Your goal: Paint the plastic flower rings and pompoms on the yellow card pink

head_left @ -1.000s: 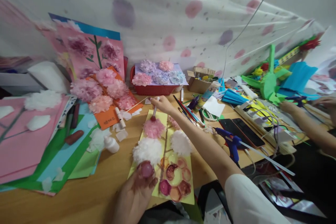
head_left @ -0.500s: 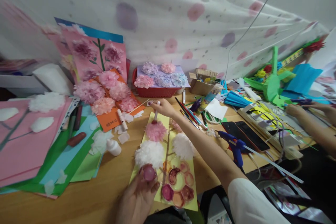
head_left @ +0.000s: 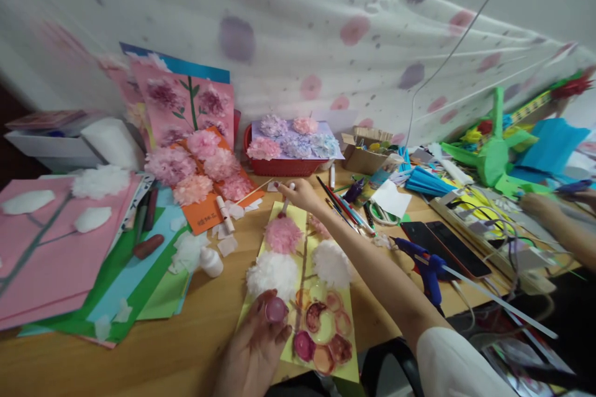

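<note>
My right hand (head_left: 302, 195) is closed round a paintbrush (head_left: 285, 206), its tip down at the upper edge of a pink paper flower (head_left: 283, 236). That flower is on a yellow sheet (head_left: 347, 310) with a drawn stem, above a white paper flower (head_left: 272, 274) and beside another white flower (head_left: 331, 263). Low on the sheet, my left hand (head_left: 249, 347) grips a small round cup (head_left: 276, 309) of pinkish-purple paint between thumb and fingers. Just right of it lies a flower-shaped paint palette (head_left: 323, 327) with red, pink and yellowish wells.
Left are a white bottle (head_left: 211, 262), coloured papers (head_left: 114, 288) and an orange card (head_left: 198, 217) with pink flowers. A red basket (head_left: 288, 166) stands behind. Right are a blue glue gun (head_left: 426, 267), phones (head_left: 459, 248), a power strip (head_left: 488, 242) and another person's hand (head_left: 540, 205).
The view has shifted slightly, so everything sits a little further right. The brush tip has gone from the pink flower's top petals to its upper edge. The left hand still holds the cup.
</note>
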`<control>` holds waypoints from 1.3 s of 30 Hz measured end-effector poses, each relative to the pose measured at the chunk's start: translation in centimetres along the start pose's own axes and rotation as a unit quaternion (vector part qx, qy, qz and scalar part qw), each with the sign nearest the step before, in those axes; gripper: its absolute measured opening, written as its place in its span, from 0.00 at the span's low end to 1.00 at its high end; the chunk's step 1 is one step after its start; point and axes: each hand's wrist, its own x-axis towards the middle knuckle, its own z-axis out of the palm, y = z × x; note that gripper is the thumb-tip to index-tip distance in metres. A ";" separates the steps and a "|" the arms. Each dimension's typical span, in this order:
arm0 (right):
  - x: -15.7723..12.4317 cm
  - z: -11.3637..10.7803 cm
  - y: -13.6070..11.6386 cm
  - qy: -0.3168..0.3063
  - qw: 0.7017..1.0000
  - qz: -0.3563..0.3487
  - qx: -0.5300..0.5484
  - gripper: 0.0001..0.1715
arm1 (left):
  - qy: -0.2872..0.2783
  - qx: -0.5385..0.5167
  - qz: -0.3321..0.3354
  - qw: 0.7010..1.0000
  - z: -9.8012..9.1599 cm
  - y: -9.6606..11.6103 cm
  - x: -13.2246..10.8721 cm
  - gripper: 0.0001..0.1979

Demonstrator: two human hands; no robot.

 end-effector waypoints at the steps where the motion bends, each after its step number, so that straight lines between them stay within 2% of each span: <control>1: -0.1 0.0 0.0 -0.017 1.000 0.001 0.004 0.28 | 0.001 -0.002 0.000 1.000 0.0 0.0 0.0 0.10; 3: -0.2 -0.1 0.0 -0.037 0.999 0.004 0.009 0.28 | 0.011 -0.007 0.000 1.000 -0.1 -0.1 0.1 0.11; 7: -0.3 -0.2 0.1 0.006 1.000 0.010 0.009 0.28 | 0.049 -0.015 -0.004 0.999 0.2 -0.2 0.2 0.12; 11: -0.5 -0.3 0.3 -0.014 1.000 0.010 0.011 0.28 | 0.086 -0.011 0.000 0.996 1.4 -0.1 -0.3 0.12; 14: -1.0 -0.8 0.5 0.008 1.000 0.010 0.005 0.29 | 0.115 -0.005 0.012 0.993 2.5 0.0 -0.7 0.13; 18: -2.2 -1.9 0.5 -0.033 0.999 0.003 0.001 0.33 | 0.140 -0.006 0.020 0.990 3.6 0.1 -1.1 0.18; 21: -3.8 -2.2 0.1 -0.020 1.000 -0.021 0.000 0.35 | 0.143 -0.010 0.019 0.989 4.0 0.0 -1.1 0.19; 28: -7.9 -0.9 -0.9 0.047 0.993 -0.090 -0.058 0.31 | 0.141 0.010 0.032 0.989 3.9 0.0 -1.2 0.19; 32: -8.4 -0.4 -0.7 0.046 0.988 -0.120 -0.088 0.26 | 0.144 0.012 0.038 0.989 4.0 0.0 -1.6 0.17; 34: -8.4 -0.7 -1.1 0.072 0.984 -0.120 -0.107 0.26 | 0.135 0.011 0.040 0.990 4.0 0.1 -1.7 0.15; 36: -9.3 -1.3 -2.3 0.109 0.980 -0.118 -0.121 0.25 | 0.124 0.011 0.042 0.991 3.8 0.1 -1.7 0.14; 39: -13.4 -2.5 -5.3 0.138 0.971 -0.147 -0.125 0.19 | 0.089 0.006 0.035 0.995 3.1 0.1 -1.4 0.12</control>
